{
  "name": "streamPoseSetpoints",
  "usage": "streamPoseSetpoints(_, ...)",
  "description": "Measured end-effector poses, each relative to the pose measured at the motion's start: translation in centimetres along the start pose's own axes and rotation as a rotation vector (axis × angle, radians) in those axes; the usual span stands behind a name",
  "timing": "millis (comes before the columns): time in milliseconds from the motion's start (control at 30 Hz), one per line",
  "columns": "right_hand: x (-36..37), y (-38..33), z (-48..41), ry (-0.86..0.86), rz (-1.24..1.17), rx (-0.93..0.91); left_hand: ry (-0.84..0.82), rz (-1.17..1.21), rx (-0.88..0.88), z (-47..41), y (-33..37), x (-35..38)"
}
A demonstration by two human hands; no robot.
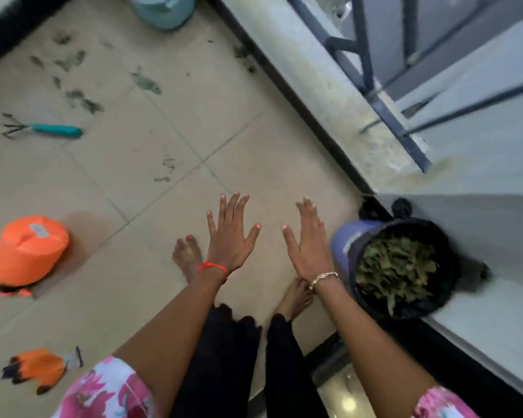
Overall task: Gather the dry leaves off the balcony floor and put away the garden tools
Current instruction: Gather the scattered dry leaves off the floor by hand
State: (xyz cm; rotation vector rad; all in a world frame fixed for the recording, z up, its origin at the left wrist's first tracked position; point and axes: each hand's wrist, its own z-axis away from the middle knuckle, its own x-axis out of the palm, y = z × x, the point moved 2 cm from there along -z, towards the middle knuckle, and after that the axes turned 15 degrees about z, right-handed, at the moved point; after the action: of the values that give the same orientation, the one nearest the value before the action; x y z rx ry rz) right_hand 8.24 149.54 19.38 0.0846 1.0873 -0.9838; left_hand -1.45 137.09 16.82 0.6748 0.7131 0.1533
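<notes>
My left hand (230, 236) and my right hand (307, 245) are stretched out flat over the tiled floor, fingers spread, holding nothing. Right of my right hand stands a purple bin (344, 239) lined with a black bag, filled with dry leaves (396, 270). More dry leaves (79, 99) lie scattered on the floor at the upper left. A teal-handled hand rake (47, 129) lies on the tiles at the far left. An orange bag (27, 251) sits at the left, and orange gardening gloves (40, 368) lie below it.
A low concrete ledge (323, 86) with a dark metal railing (375, 86) runs diagonally along the right side. A pale blue-green pot (163, 9) stands at the top. My bare feet (187, 254) are below my hands. A black wall base (9, 28) borders the top left.
</notes>
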Motion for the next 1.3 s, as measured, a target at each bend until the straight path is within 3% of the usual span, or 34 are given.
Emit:
streamPoseSetpoints(300,7.3,-15.4,-9.8,-0.258,0.400,-0.494,0.176,0.281,-0.174,-3.2,-10.1,-12.3)
streamPoseSetpoints(600,14.4,-19.3,-17.5,-0.428,0.936,-1.008,0.135,0.401,-0.294,-8.7,-18.3,-13.5)
streamPoseSetpoints(700,18.6,-18.7,-21.4,-0.390,1.052,-1.122,0.095,0.336,-0.229,-12.3,-22.7,-11.2)
streamPoseSetpoints(767,21.6,-18.1,-23.5,-0.381,1.105,-1.207,0.175,0.354,-0.223,-14.6,-25.8,-10.3)
streamPoseSetpoints(900,28.9,-16.6,-26.9,-0.170,1.140,-1.427,0.368,0.344,-0.128,-19.5,-32.1,-9.5)
streamPoseSetpoints(1033,33.2,-15.9,-28.8,-0.009,1.028,-1.582,0.372,0.275,0.026,-23.0,-35.2,-8.7)
streamPoseSetpoints(1133,33.6,-16.3,-29.9,0.083,0.902,-1.593,0.415,0.315,0.123,-25.5,-35.2,-9.7)
streamPoseSetpoints(1300,32.2,-20.6,-36.0,0.240,0.819,-1.420,0.515,0.427,0.237,-29.6,-34.5,-12.6)
